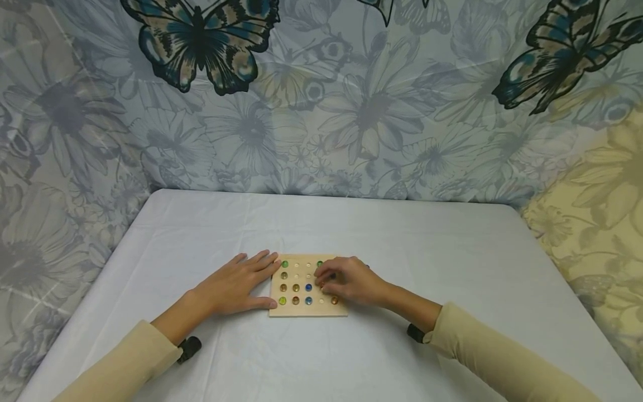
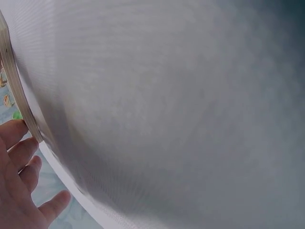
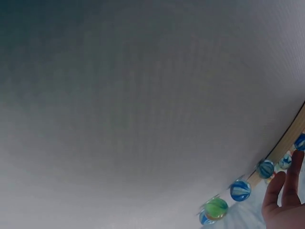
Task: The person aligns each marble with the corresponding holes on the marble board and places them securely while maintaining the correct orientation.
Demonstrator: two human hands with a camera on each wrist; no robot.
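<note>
A light wooden board (image 1: 308,313) with rows of round hollows lies flat on the white table. Green, amber, blue and orange marbles sit in several hollows, among them a blue marble (image 1: 308,287); other hollows hold none. With fingers spread, my left hand (image 1: 233,287) rests at the board's left edge, fingertips and thumb touching it. My right hand (image 1: 354,281) bends over the board's right half. Its curled fingers and thumb pinch a marble low over the board, mostly hidden by the fingertips. The right wrist view shows fingers (image 3: 273,191) beside the board.
Loose marbles, including a green marble (image 3: 216,208) and a blue marble (image 3: 240,190), lie near the board's right side, mostly hidden by my right hand in the head view. A white cloth covers the table (image 1: 402,229). Behind it hangs a butterfly-and-flower patterned curtain (image 1: 326,128).
</note>
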